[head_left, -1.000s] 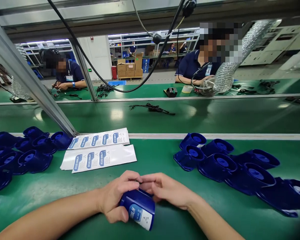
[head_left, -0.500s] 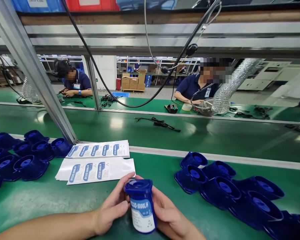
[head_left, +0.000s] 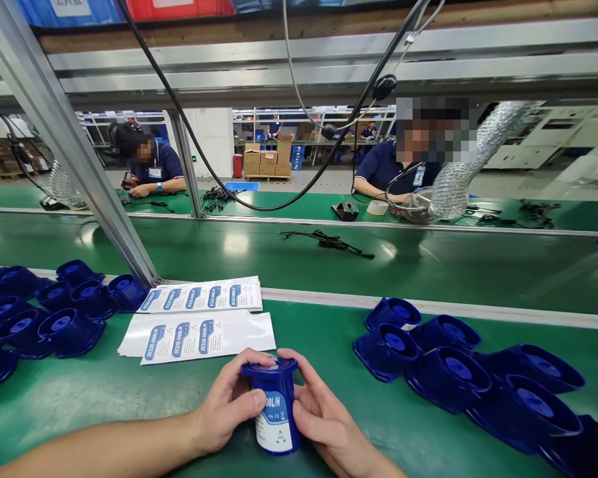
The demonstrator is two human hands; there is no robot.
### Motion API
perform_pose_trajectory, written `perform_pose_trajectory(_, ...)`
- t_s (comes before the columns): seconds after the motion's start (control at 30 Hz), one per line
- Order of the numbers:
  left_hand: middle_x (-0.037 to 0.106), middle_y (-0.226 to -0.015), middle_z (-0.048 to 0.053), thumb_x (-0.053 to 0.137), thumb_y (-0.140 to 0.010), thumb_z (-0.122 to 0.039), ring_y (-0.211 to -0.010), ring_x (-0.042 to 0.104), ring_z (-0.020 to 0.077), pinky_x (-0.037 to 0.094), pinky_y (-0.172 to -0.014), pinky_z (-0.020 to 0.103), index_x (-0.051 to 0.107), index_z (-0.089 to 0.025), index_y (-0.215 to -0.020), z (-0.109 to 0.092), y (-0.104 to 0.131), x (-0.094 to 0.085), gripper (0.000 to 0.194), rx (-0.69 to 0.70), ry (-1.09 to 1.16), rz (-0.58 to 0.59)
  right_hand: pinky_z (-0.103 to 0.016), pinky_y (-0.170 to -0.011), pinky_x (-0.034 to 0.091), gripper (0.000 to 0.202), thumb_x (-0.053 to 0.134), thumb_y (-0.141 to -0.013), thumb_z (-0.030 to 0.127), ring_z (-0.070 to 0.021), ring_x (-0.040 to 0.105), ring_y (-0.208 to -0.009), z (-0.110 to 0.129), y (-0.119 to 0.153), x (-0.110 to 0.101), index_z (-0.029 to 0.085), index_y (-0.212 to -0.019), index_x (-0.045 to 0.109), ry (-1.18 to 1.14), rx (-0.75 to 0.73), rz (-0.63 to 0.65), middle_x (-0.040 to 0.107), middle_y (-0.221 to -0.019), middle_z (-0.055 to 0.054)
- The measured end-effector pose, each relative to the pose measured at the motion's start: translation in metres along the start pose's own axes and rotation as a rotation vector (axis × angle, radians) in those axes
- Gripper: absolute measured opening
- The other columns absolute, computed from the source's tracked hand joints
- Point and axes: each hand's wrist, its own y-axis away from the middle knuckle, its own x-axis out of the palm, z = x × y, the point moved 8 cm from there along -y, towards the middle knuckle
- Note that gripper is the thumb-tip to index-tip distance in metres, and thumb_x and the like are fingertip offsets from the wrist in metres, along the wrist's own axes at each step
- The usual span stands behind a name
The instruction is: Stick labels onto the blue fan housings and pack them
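A dark blue plastic pump housing [head_left: 274, 415] with a flanged top stands upright between my hands, low in the middle of the view. On its front is a white and blue label [head_left: 278, 425], partly covered by my left thumb. My left hand [head_left: 232, 401] grips the housing from the left, thumb on the label and fingers over the flange. From the right, my right hand [head_left: 321, 415] is closed round its side, with the index finger at the rim. Just beyond lie the label sheets [head_left: 204, 335], printed with blue and white stickers, some spots blank.
More blue housings sit in groups at the right [head_left: 458, 372] and left [head_left: 64, 332]. A metal post [head_left: 94, 172] rises at left. Black cables [head_left: 329, 242] lie on the green strip beyond the ledge. Two people work across the bench; a black cable [head_left: 199, 162] hangs in front.
The housing has turned, so its label faces further right and less lettering shows. My left thumb has moved onto the label, and my fingers have closed over the top rim.
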Motion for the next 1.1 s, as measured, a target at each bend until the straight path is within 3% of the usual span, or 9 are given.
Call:
perform_pose_trajectory(0.13, 0.063, -0.141, 0.010, 0.075, -0.092, -0.043, -0.131, 0.059, 0.0308, 0.043, -0.111, 0.044, 0.067, -0.026, -0.121, -0.005, -0.002, -0.002, 0.035, 0.041, -0.056, -0.032, -0.038, -0.089, 0.053, 0.071, 0.083, -0.089, 0.039, -0.0248, 0.074, -0.104, 0.000, -0.001, 0.000, 0.032, -0.147, 0.042, 0.062, -0.032, -0.053, 0.075, -0.120, -0.009)
perform_pose_trajectory(0.4, 0.061, -0.139, 0.011, 0.079, -0.090, -0.041, -0.132, 0.057, 0.0306, 0.041, -0.113, 0.046, 0.064, -0.024, -0.112, -0.006, -0.003, -0.001, 0.031, 0.008, -0.083, -0.092, -0.037, -0.091, 0.053, 0.062, 0.078, -0.094, 0.041, -0.0229, 0.073, -0.108, -0.006, -0.001, -0.002, 0.033, -0.144, 0.041, 0.174, -0.074, -0.091, 0.073, -0.126, -0.010)
perform_pose_trajectory(0.67, 0.052, -0.145, 0.012, 0.077, -0.091, -0.043, -0.140, 0.049, 0.0321, 0.035, -0.119, 0.047, 0.060, -0.025, -0.121, -0.004, 0.000, -0.001, 0.039, -0.035, -0.141, -0.154, -0.041, -0.091, 0.056, 0.065, 0.078, -0.093, 0.046, -0.0255, 0.073, -0.106, -0.003, -0.001, 0.000, 0.031, -0.143, 0.041, 0.202, -0.068, -0.167, 0.074, -0.123, -0.011)
perform_pose_trajectory(1.1, 0.044, -0.147, 0.011, 0.075, -0.090, -0.027, -0.136, 0.048, 0.0304, 0.042, -0.113, 0.044, 0.052, -0.027, -0.136, -0.010, 0.002, 0.008, 0.052, -0.015, -0.178, -0.058, -0.038, -0.088, 0.054, 0.064, 0.081, -0.091, 0.043, -0.0244, 0.073, -0.105, -0.001, -0.001, -0.001, 0.031, -0.141, 0.043, 0.220, -0.068, -0.153, 0.075, -0.120, -0.010)
